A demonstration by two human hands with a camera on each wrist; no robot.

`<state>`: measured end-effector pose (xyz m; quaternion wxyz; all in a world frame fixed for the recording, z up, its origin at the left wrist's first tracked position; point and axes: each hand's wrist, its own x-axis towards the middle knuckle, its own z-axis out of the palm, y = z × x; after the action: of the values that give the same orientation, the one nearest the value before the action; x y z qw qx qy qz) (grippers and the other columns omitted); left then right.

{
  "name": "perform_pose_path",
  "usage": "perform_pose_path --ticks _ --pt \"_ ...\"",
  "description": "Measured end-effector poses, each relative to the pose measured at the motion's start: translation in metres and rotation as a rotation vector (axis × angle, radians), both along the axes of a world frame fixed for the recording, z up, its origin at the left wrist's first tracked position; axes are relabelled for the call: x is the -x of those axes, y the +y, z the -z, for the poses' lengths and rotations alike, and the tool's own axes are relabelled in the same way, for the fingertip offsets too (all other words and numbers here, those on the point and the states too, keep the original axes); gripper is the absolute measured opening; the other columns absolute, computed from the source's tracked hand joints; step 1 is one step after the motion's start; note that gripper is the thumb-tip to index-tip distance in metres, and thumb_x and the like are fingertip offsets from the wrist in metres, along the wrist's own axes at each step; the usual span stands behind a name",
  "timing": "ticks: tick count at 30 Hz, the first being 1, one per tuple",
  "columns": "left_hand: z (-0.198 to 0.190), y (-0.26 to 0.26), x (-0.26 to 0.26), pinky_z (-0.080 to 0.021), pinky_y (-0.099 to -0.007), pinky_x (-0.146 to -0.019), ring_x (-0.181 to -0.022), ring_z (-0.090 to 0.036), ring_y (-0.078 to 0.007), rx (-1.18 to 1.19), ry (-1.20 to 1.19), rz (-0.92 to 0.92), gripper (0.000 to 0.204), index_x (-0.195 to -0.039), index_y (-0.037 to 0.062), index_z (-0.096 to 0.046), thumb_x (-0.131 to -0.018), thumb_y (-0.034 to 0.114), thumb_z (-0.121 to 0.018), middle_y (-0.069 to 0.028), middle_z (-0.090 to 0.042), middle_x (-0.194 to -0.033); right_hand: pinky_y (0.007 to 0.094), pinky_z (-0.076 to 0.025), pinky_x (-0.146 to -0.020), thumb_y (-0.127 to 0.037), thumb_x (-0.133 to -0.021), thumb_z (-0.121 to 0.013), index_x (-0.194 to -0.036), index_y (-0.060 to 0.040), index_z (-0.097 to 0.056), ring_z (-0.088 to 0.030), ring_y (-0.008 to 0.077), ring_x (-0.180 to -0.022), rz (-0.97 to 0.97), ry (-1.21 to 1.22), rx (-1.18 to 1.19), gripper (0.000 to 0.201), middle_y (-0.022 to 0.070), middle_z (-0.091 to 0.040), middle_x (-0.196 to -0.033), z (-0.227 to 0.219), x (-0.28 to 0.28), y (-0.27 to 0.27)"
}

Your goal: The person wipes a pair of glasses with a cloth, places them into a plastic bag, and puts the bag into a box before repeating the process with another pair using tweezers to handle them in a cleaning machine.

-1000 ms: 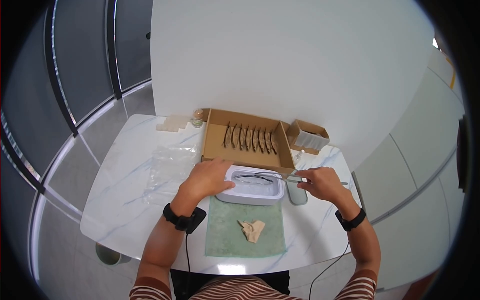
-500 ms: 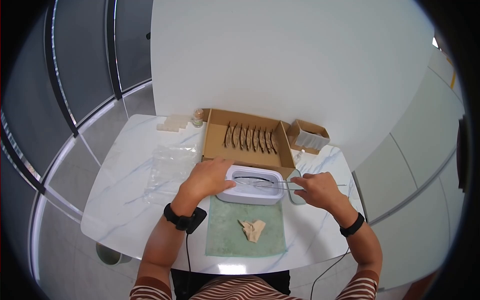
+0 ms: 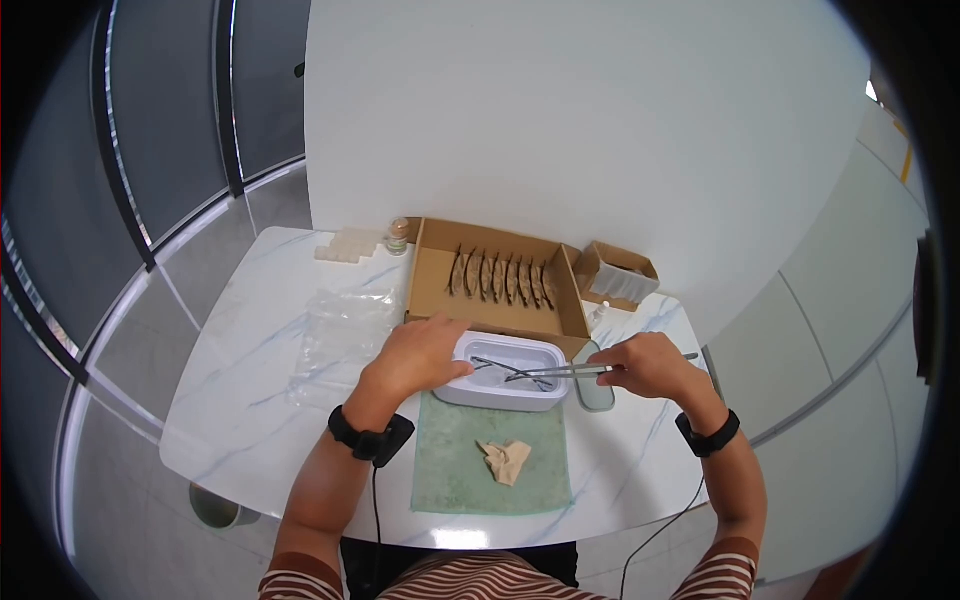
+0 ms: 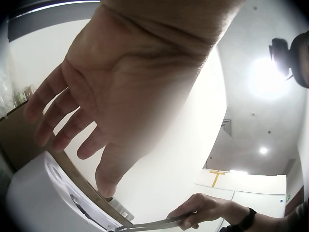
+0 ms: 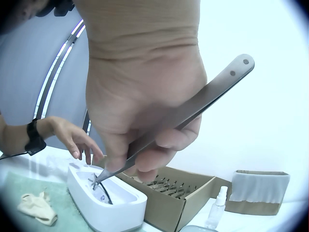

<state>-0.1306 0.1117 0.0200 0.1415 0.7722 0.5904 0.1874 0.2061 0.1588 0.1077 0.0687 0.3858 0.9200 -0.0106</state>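
A white oblong tub (image 3: pixel 500 399), like a small ultrasonic cleaner, stands at the back of a green cloth, water inside. Thin dark curved pieces (image 3: pixel 497 364) cross one another in it. My right hand (image 3: pixel 650 367) holds long metal tweezers (image 5: pixel 222 84) between thumb and fingers. Their tips reach into the tub, at the dark pieces; whether they pinch one I cannot tell. My left hand (image 3: pixel 418 357) is at the tub's left end, thumb by the rim. In the left wrist view its fingers (image 4: pixel 60 108) are spread and relaxed.
Behind the tub is a cardboard tray (image 3: pixel 430 295) with a row of several dark curved pieces. A crumpled beige cloth (image 3: pixel 507 462) lies on the green cloth (image 3: pixel 440 480). Right: a grey-green lid (image 3: pixel 596 395), spray bottle (image 5: pixel 217 208), small box (image 3: pixel 620 272). Left: clear plastic bag (image 3: pixel 340 335), jar (image 3: pixel 397 237).
The tweezers have shifted and closed up toward the middle of the tub. The dark pieces, earlier lying along the tub's length, now cross at a slant. The left hand has stayed put.
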Motion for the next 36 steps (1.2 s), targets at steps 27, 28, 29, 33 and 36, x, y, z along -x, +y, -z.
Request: perform_pose_path --ticks 27,28,29,33,36 --pt "0.000 -0.001 -0.001 -0.051 -0.0461 -0.095 -0.115 -0.062 -0.0369 0.016 0.024 -0.008 0.057 -0.134 0.0083 -0.058 -0.086 0.035 -0.073 -0.0174 -0.063 -0.124 0.0414 -0.054 -0.068 -0.025 -0.085 -0.077 -0.113 -0.0138 -0.076 -0.071 0.0307 -0.078 0.020 0.042 -0.111 0.030 0.0109 -0.075 -0.086 0.012 -0.001 -0.017" --pt "0.001 -0.002 -0.001 -0.051 -0.0461 -0.095 -0.115 -0.062 -0.0369 0.005 0.019 -0.007 0.057 -0.134 0.0084 -0.058 -0.086 0.035 -0.073 -0.0174 -0.063 -0.125 0.0405 -0.054 -0.068 -0.024 -0.085 -0.078 -0.114 -0.0137 -0.076 -0.071 0.0299 -0.078 0.031 0.042 -0.156 0.031 0.0098 -0.075 -0.087 0.012 -0.002 -0.016" --pt "0.001 -0.001 0.000 -0.051 -0.0461 -0.095 -0.115 -0.062 -0.0369 0.005 0.019 -0.007 0.057 -0.134 0.0084 -0.058 -0.086 0.035 -0.073 -0.0174 -0.063 -0.125 0.0405 -0.054 -0.068 -0.024 -0.085 -0.078 -0.114 -0.0137 -0.076 -0.071 0.0299 -0.078 0.031 0.042 -0.157 0.031 0.0098 -0.075 -0.087 0.011 -0.002 -0.015" --pt "0.002 0.000 0.000 -0.051 -0.0460 -0.095 -0.116 -0.062 -0.0370 0.004 0.017 -0.005 0.058 -0.135 0.0082 -0.058 -0.086 0.035 -0.073 -0.0175 -0.063 -0.124 0.0402 -0.054 -0.067 -0.025 -0.084 -0.079 -0.115 -0.0143 -0.075 -0.071 0.0286 -0.078 0.077 0.054 -0.245 0.033 0.0092 -0.075 -0.088 0.006 -0.002 -0.012" --pt "0.001 0.000 0.000 -0.051 -0.0458 -0.095 -0.116 -0.062 -0.0369 0.013 0.018 -0.011 0.058 -0.135 0.0081 -0.058 -0.086 0.036 -0.073 -0.0174 -0.064 -0.124 0.0392 -0.054 -0.067 -0.024 -0.084 -0.079 -0.116 -0.0147 -0.075 -0.071 0.0271 -0.077 0.082 0.067 -0.235 0.034 0.0084 -0.075 -0.089 0.002 -0.003 -0.014"
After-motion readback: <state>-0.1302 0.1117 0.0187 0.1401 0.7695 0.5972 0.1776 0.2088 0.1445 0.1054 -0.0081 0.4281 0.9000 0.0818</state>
